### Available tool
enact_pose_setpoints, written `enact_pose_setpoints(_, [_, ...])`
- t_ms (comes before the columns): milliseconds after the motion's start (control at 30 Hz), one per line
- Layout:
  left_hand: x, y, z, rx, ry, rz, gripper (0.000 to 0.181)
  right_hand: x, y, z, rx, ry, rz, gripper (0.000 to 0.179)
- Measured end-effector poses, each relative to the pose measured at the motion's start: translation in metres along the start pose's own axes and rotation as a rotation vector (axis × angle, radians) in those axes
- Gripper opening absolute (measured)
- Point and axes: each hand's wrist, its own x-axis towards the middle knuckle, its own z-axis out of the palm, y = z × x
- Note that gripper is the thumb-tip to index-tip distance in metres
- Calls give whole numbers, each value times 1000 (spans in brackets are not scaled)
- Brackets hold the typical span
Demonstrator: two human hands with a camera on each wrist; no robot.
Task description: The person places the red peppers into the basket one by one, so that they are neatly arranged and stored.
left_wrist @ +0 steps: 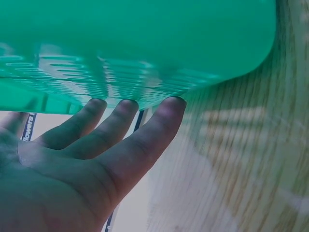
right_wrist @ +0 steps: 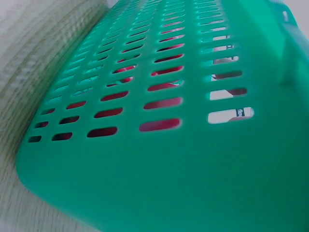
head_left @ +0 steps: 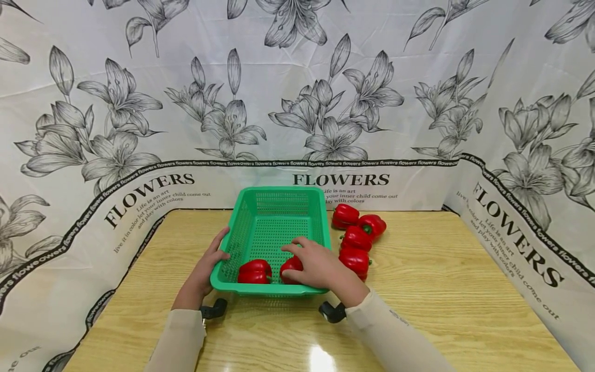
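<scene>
Right now my left hand (head_left: 204, 268) grips the left side of the green basket (head_left: 274, 288), with the thumb lying over the rim and the fingers (left_wrist: 145, 140) stretched along the outside, their tips meeting the slotted wall. My right hand (head_left: 318, 266) reaches over the front right part of the basket, fingers and thumb bent round a held red pepper (head_left: 289, 264) that sits inside, close to the front wall and partly covered by my hand. Just to its left, also inside the basket and along the front wall, lies another red pepper (head_left: 254, 272), with its green stem turned toward the one I hold. Behind them the perforated floor shows bare. Outside, next to the basket's right side, I see four loose peppers (head_left: 356, 239) grouped close together on the wooden surface (head_left: 441, 268), running from near the back edge forward to beside my right wrist; the one farthest right shows its stem end toward me. Through the slots of the basket wall, my right wrist view catches patches of red. My left sleeve (head_left: 178, 336) and right sleeve (head_left: 395, 330) are pale, and a dark wrist mount (head_left: 332, 312) juts inward beside my right wrist. Behind the surface hangs a white cloth (head_left: 255, 181) printed with grey lilies and the word FLOWERS.
</scene>
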Motion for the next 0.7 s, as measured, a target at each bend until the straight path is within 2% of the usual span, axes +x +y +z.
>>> enact_pose_setpoints(300, [-1, 1, 1, -3, 3, -5, 77, -8, 3, -6, 24, 52, -18, 49])
enact_pose_setpoints(700, [-2, 1, 1, 1, -1, 2, 76, -15, 14, -13, 23, 173, -15, 49])
